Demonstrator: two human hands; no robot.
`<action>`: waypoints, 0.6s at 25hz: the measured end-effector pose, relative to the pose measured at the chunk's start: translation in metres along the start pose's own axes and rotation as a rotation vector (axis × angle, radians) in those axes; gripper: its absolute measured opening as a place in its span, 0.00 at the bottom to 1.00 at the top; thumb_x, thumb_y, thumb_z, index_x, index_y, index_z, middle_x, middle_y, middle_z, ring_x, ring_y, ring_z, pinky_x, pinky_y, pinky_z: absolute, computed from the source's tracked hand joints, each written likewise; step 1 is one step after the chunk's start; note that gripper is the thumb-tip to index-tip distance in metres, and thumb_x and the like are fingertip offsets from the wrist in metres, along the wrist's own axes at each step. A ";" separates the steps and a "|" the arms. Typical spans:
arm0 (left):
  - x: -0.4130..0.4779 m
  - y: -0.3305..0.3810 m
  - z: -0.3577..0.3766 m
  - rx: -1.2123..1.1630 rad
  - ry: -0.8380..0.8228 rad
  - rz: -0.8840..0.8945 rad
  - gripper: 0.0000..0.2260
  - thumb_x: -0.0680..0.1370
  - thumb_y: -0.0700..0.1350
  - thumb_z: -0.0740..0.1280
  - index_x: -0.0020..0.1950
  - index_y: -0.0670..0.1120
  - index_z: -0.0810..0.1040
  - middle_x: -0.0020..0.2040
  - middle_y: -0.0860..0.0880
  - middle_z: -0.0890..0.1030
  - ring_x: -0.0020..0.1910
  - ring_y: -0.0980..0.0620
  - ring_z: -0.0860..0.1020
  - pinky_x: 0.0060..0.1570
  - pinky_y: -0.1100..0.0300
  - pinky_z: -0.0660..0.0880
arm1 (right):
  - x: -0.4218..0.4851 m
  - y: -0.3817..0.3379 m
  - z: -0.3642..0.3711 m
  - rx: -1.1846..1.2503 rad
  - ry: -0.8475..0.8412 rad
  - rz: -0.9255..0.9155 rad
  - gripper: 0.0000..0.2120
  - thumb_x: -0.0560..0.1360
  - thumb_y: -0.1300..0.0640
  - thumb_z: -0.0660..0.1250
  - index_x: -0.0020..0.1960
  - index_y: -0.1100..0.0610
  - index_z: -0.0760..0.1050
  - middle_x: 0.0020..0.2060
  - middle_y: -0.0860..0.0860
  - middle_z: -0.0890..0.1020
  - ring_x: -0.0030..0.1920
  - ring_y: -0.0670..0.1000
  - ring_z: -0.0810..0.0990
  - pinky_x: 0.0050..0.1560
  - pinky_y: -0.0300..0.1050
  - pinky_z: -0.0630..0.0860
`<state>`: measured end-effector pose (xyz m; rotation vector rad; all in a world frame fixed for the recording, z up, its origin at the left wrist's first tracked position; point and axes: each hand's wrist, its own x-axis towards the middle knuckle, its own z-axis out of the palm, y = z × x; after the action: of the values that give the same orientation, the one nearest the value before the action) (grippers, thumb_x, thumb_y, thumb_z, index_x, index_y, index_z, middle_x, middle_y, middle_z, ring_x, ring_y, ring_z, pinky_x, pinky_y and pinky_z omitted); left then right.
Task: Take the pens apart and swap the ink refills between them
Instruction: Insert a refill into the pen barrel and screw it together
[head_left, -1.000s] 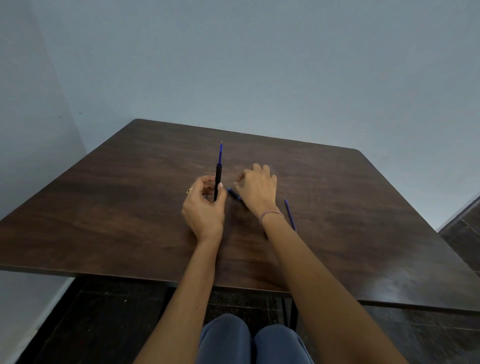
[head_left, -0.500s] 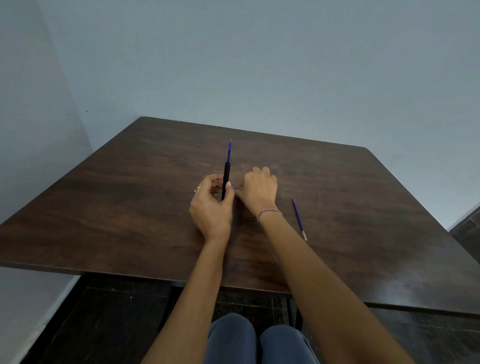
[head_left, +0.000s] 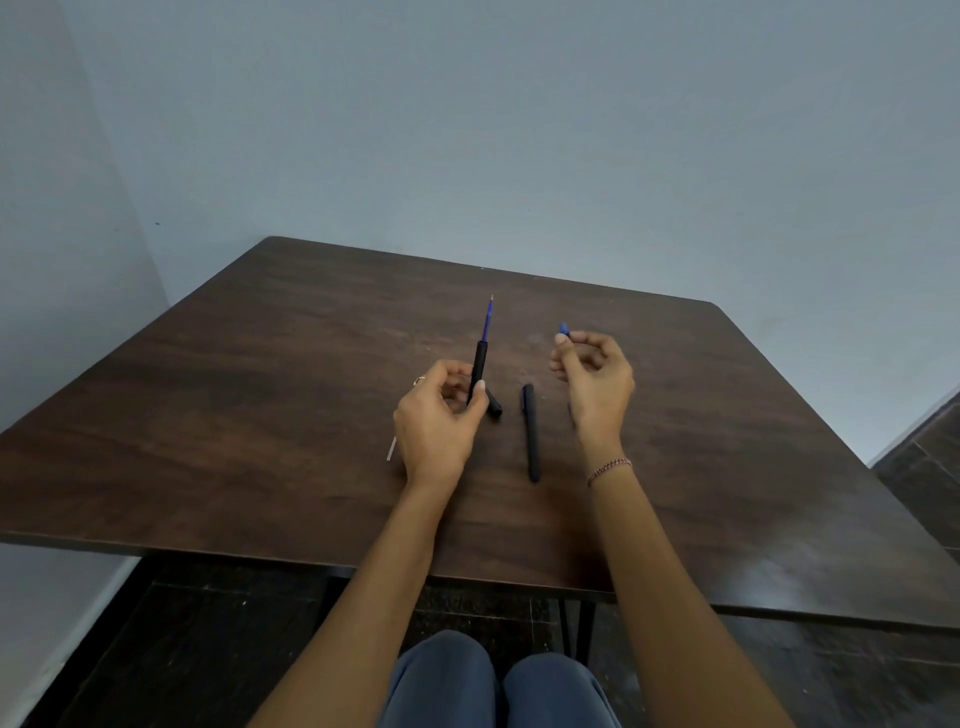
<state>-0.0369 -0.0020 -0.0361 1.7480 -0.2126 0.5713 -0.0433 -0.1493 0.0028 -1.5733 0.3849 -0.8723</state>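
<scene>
Dark brown wood fills most of my feed: the counter (head_left: 234, 426) runs from its near edge back to a blue-grey wall (head_left: 519, 130). My left hand (head_left: 436, 421) is raised just over the counter, fingers curled and thumb pressed in, gripping a black barrel (head_left: 478, 371) near its lower end. The barrel stands nearly upright, leaning slightly to the right. A blue refill (head_left: 487, 319) sticks out of its top, fine tip pointing up. A ring (head_left: 418, 381) shows on one finger of that hand.

My right hand (head_left: 592, 382) is lifted to the right of the barrel and apart from it, fingers curled in. Its thumb and forefinger pinch a small blue piece (head_left: 563, 328). Only the end of it pokes out above the fingertips, so I cannot tell what part it is. A bracelet (head_left: 609, 470) sits on that wrist.

Between the two hands a second black pen (head_left: 530, 434) lies flat on the counter, lengthwise toward me, touching neither hand. A short black piece (head_left: 494, 405) lies just beside my left thumb, partly hidden behind the barrel; whether it touches the hand I cannot tell. To the left of my left wrist a thin pale sliver (head_left: 391, 449) rests on the wood, too small to identify. Below the counter's near edge I see knees (head_left: 498, 686) in blue-grey cloth over a dark floor (head_left: 182, 649).
</scene>
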 end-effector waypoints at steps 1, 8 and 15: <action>0.000 -0.001 0.001 -0.003 -0.030 0.004 0.07 0.70 0.44 0.74 0.45 0.51 0.78 0.36 0.56 0.79 0.35 0.60 0.78 0.39 0.56 0.79 | 0.002 0.002 -0.004 0.006 0.027 -0.009 0.06 0.72 0.56 0.73 0.45 0.50 0.77 0.41 0.49 0.84 0.42 0.45 0.83 0.46 0.41 0.81; 0.000 -0.004 0.004 0.039 -0.150 0.056 0.07 0.70 0.45 0.73 0.45 0.52 0.78 0.37 0.56 0.79 0.37 0.59 0.78 0.39 0.55 0.79 | 0.009 0.001 -0.004 0.143 -0.076 0.044 0.09 0.72 0.62 0.72 0.48 0.49 0.81 0.45 0.45 0.84 0.50 0.42 0.82 0.54 0.36 0.77; -0.002 0.001 0.002 0.125 -0.190 0.096 0.07 0.70 0.46 0.73 0.45 0.54 0.80 0.37 0.57 0.80 0.38 0.61 0.78 0.40 0.58 0.79 | -0.007 0.010 -0.018 0.119 -0.111 -0.108 0.09 0.77 0.60 0.66 0.56 0.53 0.79 0.57 0.52 0.78 0.54 0.35 0.77 0.56 0.30 0.72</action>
<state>-0.0385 -0.0044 -0.0362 1.9230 -0.4025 0.4958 -0.0582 -0.1591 -0.0090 -1.5351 0.1669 -0.8700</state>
